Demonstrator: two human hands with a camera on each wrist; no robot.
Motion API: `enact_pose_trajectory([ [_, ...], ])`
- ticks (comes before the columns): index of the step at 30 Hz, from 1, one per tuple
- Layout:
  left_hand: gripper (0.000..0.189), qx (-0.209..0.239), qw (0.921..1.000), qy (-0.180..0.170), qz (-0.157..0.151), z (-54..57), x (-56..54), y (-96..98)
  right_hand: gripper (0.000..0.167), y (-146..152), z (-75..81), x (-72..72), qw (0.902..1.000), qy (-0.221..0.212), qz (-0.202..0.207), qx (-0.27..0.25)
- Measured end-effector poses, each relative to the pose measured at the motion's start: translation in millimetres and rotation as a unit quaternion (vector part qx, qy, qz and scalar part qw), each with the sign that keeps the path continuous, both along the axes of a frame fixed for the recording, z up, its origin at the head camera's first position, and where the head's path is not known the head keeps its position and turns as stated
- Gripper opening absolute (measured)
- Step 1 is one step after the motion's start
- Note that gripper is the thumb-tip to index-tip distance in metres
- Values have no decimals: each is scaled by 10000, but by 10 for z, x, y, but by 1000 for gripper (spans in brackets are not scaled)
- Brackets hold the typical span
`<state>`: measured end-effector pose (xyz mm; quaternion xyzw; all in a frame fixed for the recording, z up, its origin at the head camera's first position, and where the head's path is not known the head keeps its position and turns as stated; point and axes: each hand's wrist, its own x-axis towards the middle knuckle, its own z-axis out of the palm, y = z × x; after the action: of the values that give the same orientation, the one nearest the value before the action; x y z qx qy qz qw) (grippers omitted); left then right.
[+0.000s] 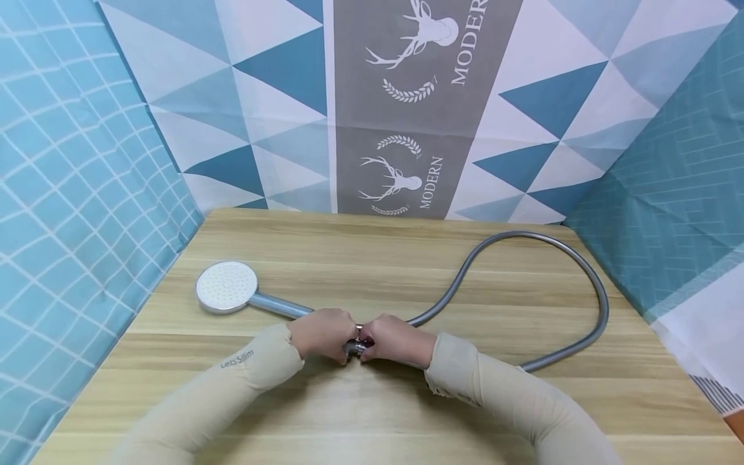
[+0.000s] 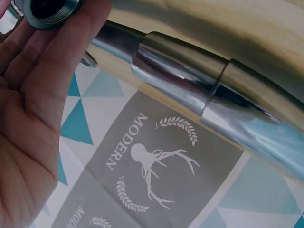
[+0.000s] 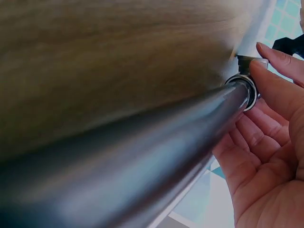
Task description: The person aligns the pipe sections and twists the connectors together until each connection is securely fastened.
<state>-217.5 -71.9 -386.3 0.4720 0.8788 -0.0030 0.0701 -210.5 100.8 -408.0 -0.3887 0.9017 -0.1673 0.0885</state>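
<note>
A chrome shower head lies face up at the left in the head view. Its handle ends in a chrome collar, from which the hose runs on. My left hand holds a dark metal fitting. The left wrist view shows a round threaded opening at those fingers. My right hand is right beside it, pinching the hose's other end, where a chrome ring circles the hose. The curled fingers hide part of the fitting.
The grey hose makes a wide loop over the right side of the wooden tabletop. Patterned sheets stand behind the table and along both sides. A white sheet hangs at the right edge.
</note>
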Motion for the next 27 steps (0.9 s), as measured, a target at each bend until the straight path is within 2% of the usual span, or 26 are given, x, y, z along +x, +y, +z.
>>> enact_pose_trajectory([
  [3, 36, 86, 10000, 9, 28, -9, -19, -1, 16, 34, -27, -10, 9999, -75, -14, -112],
  [5, 33, 110, 9999, -102, 82, 0, -34, -3, 15, 54, -35, -15, 9997, -165, -23, -162],
  [8, 26, 113, 9996, -237, 140, 47, -57, -8, 16, 85, 5, -8, 9994, -294, -13, -195],
  [11, 19, 93, 9992, -330, 210, 128, -87, -18, 19, 124, 113, 10, 9991, -296, -14, -315],
  [14, 10, 214, 9986, -469, 130, 230, -127, -54, 34, 193, 262, 21, 9983, 19, -94, -569],
  [16, 9, 415, 9979, -503, 34, 300, -157, -104, 42, 261, 337, 1, 9959, 518, -94, -736],
  [18, 17, 754, 9960, -459, -94, 372, -181, -172, 47, 344, 384, -30, 9884, 1237, -63, -882],
  [20, 25, 1137, 9932, -59, -231, 437, -207, -256, 45, 434, 404, -77, 9713, 2121, 107, -1070],
  [21, 28, 1329, 9904, 241, -285, 466, -222, -300, 44, 486, 407, -102, 9573, 2649, 178, -1149],
  [24, 34, 1749, 9765, 1206, -371, 532, -299, -444, 40, 675, 394, -185, 9051, 4042, 292, -1290],
  [26, 40, 1934, 9654, 1724, -286, 551, -366, -553, 44, 834, 374, -233, 8747, 4690, 203, -1204],
  [27, 43, 1986, 9618, 1877, -190, 553, -400, -614, 48, 918, 364, -250, 8647, 4901, 130, -1097],
])
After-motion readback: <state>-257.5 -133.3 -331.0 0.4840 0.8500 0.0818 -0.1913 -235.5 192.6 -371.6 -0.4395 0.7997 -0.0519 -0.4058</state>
